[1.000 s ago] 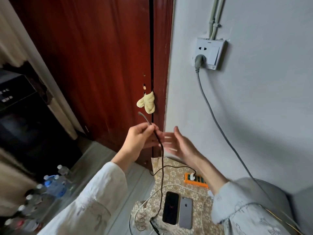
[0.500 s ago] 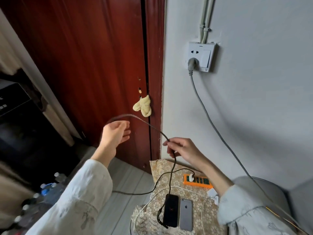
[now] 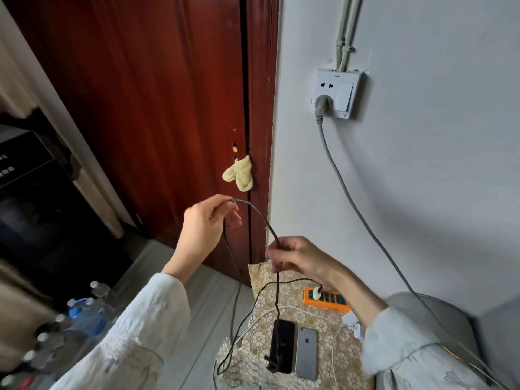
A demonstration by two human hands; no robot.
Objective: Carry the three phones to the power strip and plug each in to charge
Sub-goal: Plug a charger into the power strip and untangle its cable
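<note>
Braided dark cable (image 3: 263, 220) pinched between left hand (image 3: 206, 225) and right hand (image 3: 295, 256), phones (image 3: 294, 351) well below.

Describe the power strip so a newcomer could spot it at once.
Follow the grey cord down from the wall socket toward the patterned cloth. The power strip lies at the cloth's far edge, beyond two phones; it alone is orange, with a white plug in it.

Home room: wooden door (image 3: 157, 108), wall socket (image 3: 337, 92).
</note>
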